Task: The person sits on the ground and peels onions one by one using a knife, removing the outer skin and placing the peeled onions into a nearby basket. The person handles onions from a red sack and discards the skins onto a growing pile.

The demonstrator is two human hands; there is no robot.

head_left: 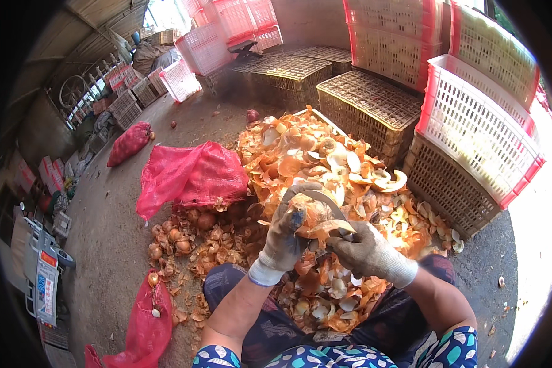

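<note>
My left hand (280, 236), in a dirty knitted glove, is wrapped round an onion (313, 211) with loose brown skin. In my gloved right hand (368, 250) is a knife; its curved grey blade (328, 201) lies across the onion's far side. A flap of peel (332, 227) sticks out from the onion toward my right fingers. The knife's handle is hidden in my fist. Beneath and beyond both hands spreads a big heap of onion peelings (294, 153). Unpeeled onions (183, 245) lie to the left, by the mouth of a red mesh sack (193, 175).
Dark plastic crates (371, 110) line the far side of the heap. At the right, a white-and-red crate (478, 129) holding pale contents stands on another crate. More red mesh sacks (144, 325) lie on the floor at left. A small vehicle (43, 270) is at the far left.
</note>
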